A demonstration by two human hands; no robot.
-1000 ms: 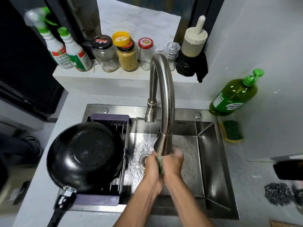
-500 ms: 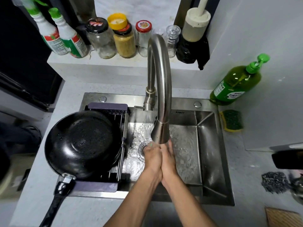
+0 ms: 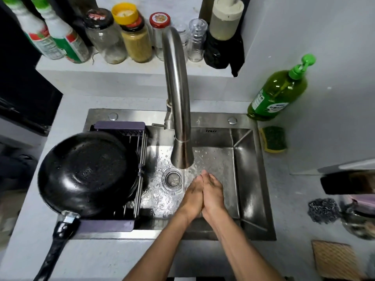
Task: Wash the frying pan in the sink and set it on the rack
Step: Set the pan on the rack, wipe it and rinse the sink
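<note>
Closest in, the 2 bare forearms came up from the bottom edge and met over the stainless steel sink [image 3: 251, 179]. The left hand [image 3: 192, 196] and right hand [image 3: 213, 194] were pressed flat palm to palm, fingers straight, holding nothing, right under the brushed steel faucet spout [image 3: 181, 153] with water running. A second earlier something green was squeezed between them and they were rubbing; that was gone now and they'd slid a bit toward the drain strainer [image 3: 172, 178], so I'd say this was just a hand rinse.

Left of that, the black non-stick frying pan [image 3: 87, 173] sat upside down on the purple-ended wire rack [image 3: 119, 224] across the sink, handle poking out over the grey tabletop [image 3: 101, 258]. Same spot as before, so the job looked basically done.

Further back right, the yellow-green scrub sponge [image 3: 274, 138] lay beside the green pump bottle of dish soap [image 3: 278, 92].
</note>
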